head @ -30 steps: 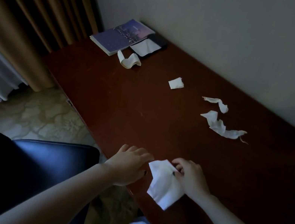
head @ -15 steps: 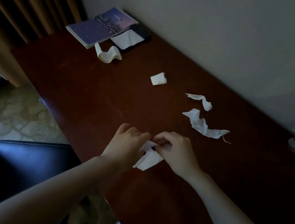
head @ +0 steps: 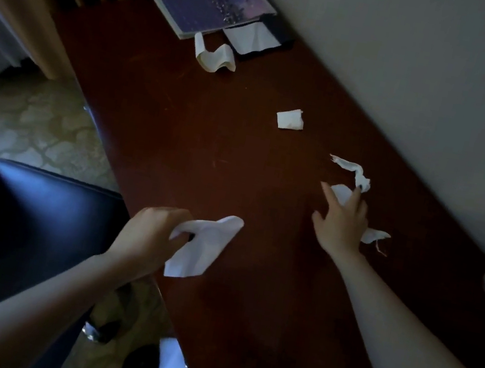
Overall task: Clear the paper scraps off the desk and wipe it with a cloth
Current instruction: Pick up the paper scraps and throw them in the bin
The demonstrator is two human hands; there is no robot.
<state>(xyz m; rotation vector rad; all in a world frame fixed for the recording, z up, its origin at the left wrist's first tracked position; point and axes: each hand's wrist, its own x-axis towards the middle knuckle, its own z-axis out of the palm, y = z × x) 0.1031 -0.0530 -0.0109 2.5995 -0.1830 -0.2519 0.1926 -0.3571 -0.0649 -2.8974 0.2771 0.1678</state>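
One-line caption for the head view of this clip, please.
Left hand grips one paper scrap at the desk edge; open right hand reaches over a torn scrap, others lying beyond.

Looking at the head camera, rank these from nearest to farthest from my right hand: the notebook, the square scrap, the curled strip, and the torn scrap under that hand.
1. torn scrap: partly beneath the right hand.
2. square scrap: ahead and to the left of that hand.
3. curled strip: far end, just in front of the notebook.
4. notebook: far-left corner, farthest away.
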